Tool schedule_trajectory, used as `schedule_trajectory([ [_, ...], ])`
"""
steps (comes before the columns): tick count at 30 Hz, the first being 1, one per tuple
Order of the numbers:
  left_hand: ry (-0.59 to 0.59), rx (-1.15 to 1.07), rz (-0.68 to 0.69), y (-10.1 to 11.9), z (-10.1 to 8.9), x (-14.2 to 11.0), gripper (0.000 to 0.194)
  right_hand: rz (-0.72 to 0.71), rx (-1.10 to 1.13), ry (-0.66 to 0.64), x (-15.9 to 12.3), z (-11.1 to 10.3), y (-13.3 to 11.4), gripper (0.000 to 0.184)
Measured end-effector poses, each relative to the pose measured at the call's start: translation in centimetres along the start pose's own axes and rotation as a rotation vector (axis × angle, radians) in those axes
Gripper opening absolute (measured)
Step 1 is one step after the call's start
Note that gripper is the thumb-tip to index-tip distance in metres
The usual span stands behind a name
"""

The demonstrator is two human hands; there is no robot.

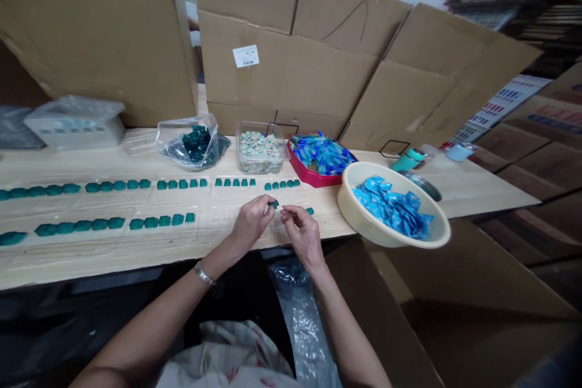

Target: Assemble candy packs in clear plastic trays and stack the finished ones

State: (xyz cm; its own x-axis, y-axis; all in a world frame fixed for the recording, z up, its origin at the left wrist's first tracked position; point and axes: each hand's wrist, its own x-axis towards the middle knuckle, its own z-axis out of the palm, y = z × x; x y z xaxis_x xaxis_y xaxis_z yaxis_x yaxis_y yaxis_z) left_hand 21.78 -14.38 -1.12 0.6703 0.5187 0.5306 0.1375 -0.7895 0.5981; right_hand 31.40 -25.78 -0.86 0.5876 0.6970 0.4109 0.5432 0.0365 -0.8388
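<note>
My left hand (251,222) pinches a small teal piece (274,204) between thumb and fingers above the light wooden table (477,194). My right hand (302,233) sits close beside it, its fingertips drawn together near that piece. Whether they hold anything is hard to see. Just right of my right hand lies a single teal piece (310,211). Two long rows of similar teal pieces (136,206) run along the table to the left, with the pieces in short groups.
Along the table's back stand a clear bag of dark teal pieces (175,151), a clear tub of pale pieces (259,165) and a red tray of blue items (313,180). A beige basin of blue sachets (364,227) overhangs the right edge. Cardboard sheets (282,73) rise behind.
</note>
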Motion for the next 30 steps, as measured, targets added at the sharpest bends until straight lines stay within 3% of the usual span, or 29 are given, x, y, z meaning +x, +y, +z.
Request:
schedule_trajectory([
  [4,-0.066,0.05,0.175,-0.2,0.3,-0.7,0.015,0.257,0.227,-0.04,0.0,-0.4,0.2,0.026],
  [7,-0.088,0.053,0.237,0.1,0.9,-1.2,0.014,0.311,0.326,-0.022,-0.2,-0.6,0.5,0.024],
  [11,-0.072,0.001,0.204,0.2,1.1,-2.0,0.012,0.347,0.356,0.018,-0.6,-1.9,1.0,0.025],
  [13,-0.112,-0.015,0.195,0.3,0.9,-2.5,0.015,0.28,0.228,0.087,-0.6,-3.2,1.5,0.025],
  [16,-0.256,0.006,0.2,0.7,0.7,-3.4,0.019,0.057,-0.089,0.146,0.1,-5.3,2.5,0.019],
  [20,-0.401,0.063,0.152,1.5,0.6,-4.1,0.022,-0.171,-0.343,0.002,1.4,-6.2,4.3,0.018],
  [25,-0.457,0.078,0.117,1.6,0.4,-3.9,0.026,-0.276,-0.477,-0.152,2.1,-5.8,5.5,0.021],
  [30,-0.464,0.076,0.112,1.4,0.4,-3.9,0.027,-0.305,-0.531,-0.17,2.6,-6.2,5.9,0.018],
])
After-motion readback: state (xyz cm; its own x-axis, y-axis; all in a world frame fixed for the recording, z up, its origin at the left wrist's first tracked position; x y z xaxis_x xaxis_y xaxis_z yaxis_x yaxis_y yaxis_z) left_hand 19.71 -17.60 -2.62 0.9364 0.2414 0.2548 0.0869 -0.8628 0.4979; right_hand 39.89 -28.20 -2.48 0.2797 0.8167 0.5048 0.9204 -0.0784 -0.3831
